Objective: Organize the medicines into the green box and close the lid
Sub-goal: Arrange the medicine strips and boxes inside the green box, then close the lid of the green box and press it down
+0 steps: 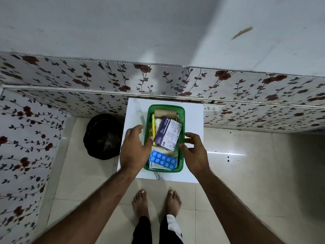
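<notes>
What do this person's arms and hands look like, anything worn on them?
Both forearms are bare up to the frame edge: no sleeves show. The left hand and right hand wear no gloves, and no rings, watch or bracelets are visible. The forearms carry some hair. Nothing else marks them.

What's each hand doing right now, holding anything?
Left hand: open, fingers at the green box's left rim, holding nothing.
Right hand: open, at the box's right rim, holding nothing.

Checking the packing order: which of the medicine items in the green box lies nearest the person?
The blue blister pack, at the near end of the green box. The medicated dressings carton sits mid-box, and the brown roll lies at the far end.
</notes>
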